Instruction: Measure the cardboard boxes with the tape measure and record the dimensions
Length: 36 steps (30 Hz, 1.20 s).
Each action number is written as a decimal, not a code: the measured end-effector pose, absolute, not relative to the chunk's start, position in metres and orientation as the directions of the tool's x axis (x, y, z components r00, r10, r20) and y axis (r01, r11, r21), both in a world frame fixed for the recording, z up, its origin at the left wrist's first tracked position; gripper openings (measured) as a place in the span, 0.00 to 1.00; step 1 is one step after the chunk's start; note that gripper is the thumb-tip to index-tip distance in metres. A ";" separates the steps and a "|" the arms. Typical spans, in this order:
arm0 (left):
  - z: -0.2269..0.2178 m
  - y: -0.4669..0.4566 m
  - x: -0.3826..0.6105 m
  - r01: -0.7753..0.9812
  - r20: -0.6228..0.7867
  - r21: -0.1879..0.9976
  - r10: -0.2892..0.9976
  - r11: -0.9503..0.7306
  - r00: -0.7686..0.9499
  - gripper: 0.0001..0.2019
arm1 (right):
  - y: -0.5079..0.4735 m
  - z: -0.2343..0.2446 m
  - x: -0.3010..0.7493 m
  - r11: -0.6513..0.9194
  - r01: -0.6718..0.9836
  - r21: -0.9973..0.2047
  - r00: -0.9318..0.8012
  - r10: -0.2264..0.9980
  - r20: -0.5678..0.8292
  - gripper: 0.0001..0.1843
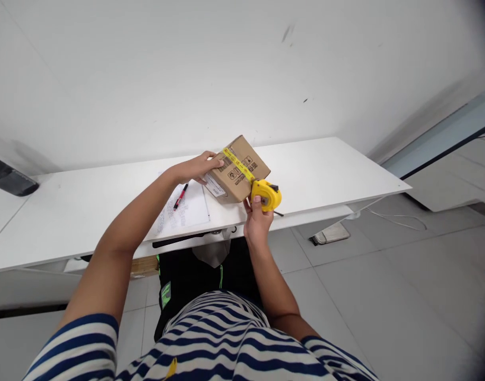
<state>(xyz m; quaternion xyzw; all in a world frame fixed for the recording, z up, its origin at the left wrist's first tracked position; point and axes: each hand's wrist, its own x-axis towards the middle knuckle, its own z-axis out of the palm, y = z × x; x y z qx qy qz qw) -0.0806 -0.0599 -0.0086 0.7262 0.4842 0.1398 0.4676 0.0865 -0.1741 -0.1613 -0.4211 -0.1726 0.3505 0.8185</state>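
A brown cardboard box with dark print is tilted above the white desk, near its front edge. My left hand grips the box's left side, with the thumb by the end of the yellow tape blade. The blade lies across the printed face. My right hand is closed around a yellow tape measure at the box's lower right edge. A white label shows on the box's near left side. Below my left hand, a red and black pen lies on a written sheet of paper.
The white desk runs along a white wall. A dark object stands at the far left. On the grey tiled floor, a cable lies right of a desk foot.
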 end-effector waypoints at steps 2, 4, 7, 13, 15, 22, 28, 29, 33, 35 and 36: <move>-0.016 -0.064 -0.084 0.556 -0.373 0.830 0.785 0.043 0.496 0.39 | -0.167 -0.149 0.100 0.445 -0.356 -0.821 0.695 0.714 0.086 0.40; -0.026 -0.069 -0.089 0.574 -0.473 0.808 0.729 0.135 0.495 0.42 | -0.161 -0.136 0.118 0.433 -0.282 -0.856 0.650 0.742 0.162 0.36; -0.038 -0.080 -0.094 0.618 -0.464 0.777 0.772 0.118 0.435 0.47 | -0.155 -0.118 0.149 0.349 -0.224 -0.910 0.483 0.851 0.207 0.33; -0.030 -0.118 -0.088 0.631 0.233 0.720 0.957 -0.288 0.172 0.31 | -0.154 -0.090 0.192 0.400 0.005 -0.917 0.434 0.825 0.362 0.31; -0.019 -0.132 -0.079 0.593 0.303 0.721 0.933 -0.359 0.196 0.23 | -0.155 -0.084 0.195 0.480 0.009 -0.877 0.375 0.812 0.447 0.33; 0.005 -0.159 -0.052 0.263 -0.029 0.946 0.754 -0.192 0.657 0.28 | -0.168 -0.071 0.167 0.639 0.063 -0.767 0.229 0.739 0.634 0.44; 0.000 -0.145 -0.061 0.059 0.017 0.996 0.787 -0.068 0.617 0.24 | -0.167 -0.075 0.170 0.669 0.178 -0.722 0.244 0.681 0.691 0.48; 0.000 -0.136 -0.066 0.039 0.026 0.997 0.807 -0.061 0.590 0.22 | -0.160 -0.079 0.178 0.675 0.190 -0.713 0.282 0.658 0.699 0.48; -0.005 -0.087 -0.092 0.044 -0.018 0.999 0.920 0.000 0.392 0.19 | -0.112 -0.098 0.222 0.675 0.160 -0.720 0.417 0.615 0.669 0.44; -0.014 -0.063 -0.104 0.101 -0.098 0.992 0.945 0.069 0.313 0.18 | -0.089 -0.108 0.241 0.650 0.116 -0.751 0.465 0.633 0.619 0.41; -0.020 -0.054 -0.108 0.136 -0.139 0.985 0.947 0.103 0.289 0.17 | -0.081 -0.112 0.248 0.635 0.094 -0.767 0.485 0.643 0.592 0.40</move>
